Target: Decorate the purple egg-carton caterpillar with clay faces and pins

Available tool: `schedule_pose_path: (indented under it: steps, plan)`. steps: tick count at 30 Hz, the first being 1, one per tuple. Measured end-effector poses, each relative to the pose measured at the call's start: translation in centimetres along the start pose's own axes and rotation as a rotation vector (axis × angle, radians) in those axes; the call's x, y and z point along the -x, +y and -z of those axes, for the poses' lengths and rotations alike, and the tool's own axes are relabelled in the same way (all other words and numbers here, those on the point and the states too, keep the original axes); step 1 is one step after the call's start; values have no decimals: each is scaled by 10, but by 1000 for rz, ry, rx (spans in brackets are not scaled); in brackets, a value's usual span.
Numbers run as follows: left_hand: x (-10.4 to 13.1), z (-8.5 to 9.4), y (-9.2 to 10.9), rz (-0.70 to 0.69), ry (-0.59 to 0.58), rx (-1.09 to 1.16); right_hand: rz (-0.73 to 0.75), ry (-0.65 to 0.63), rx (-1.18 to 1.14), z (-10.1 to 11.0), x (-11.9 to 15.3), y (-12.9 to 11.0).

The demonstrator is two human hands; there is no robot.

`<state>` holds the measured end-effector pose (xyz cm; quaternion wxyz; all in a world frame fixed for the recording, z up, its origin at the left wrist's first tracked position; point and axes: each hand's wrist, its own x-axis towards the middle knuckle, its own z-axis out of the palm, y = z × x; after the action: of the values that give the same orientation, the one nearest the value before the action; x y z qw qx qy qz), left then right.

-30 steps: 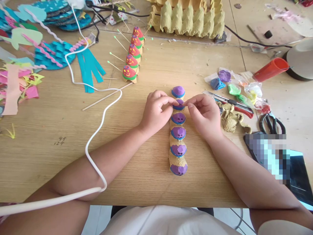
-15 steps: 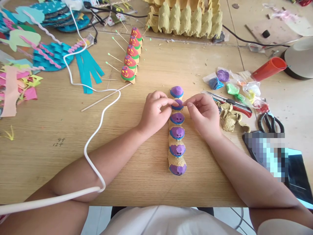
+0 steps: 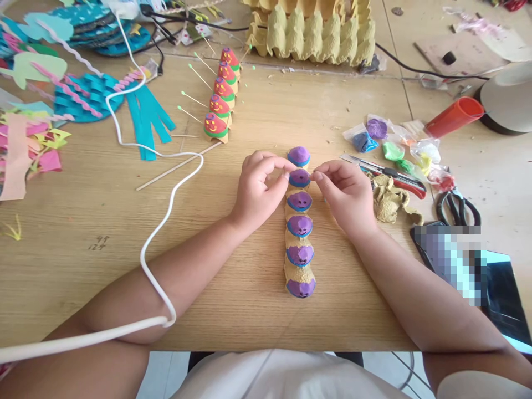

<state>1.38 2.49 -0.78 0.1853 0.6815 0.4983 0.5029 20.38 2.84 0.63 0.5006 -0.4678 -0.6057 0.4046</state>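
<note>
A strip of egg carton (image 3: 300,272) lies lengthwise in front of me, its several bumps capped with purple clay and edged in blue. The lower bumps carry small black faces. On the second bump from the far end (image 3: 298,177) a dark dot shows. My left hand (image 3: 265,185) is at that bump's left side, index finger stretched to its edge, thumb a little apart, nothing visible between them. At the bump's right side my right hand (image 3: 347,194) has thumb and index pinched together. Whatever that pinch holds is too small to make out.
A red-and-green egg-carton caterpillar (image 3: 216,126) with stick feelers stands beyond my left hand. On the right lie a utility knife (image 3: 405,182), bagged clay (image 3: 364,141), carton scraps (image 3: 387,205), scissors (image 3: 457,208) and a phone (image 3: 440,255). A white cable (image 3: 170,208) crosses my left arm.
My left index finger has drawn back leftward from the top of the second bump, uncovering the dark dot there. My right hand stays almost where it was, still pinched.
</note>
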Motion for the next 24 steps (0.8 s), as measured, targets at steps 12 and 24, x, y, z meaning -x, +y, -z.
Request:
schedule_pose_path:
  steps: [12, 24]
  plan:
    - [0, 7, 12, -224, -69, -57, -64, -176, -147, 1, 1, -8]
    - [0, 7, 9, -314, -11, -31, -70, -269, -100, 6, 0, -16]
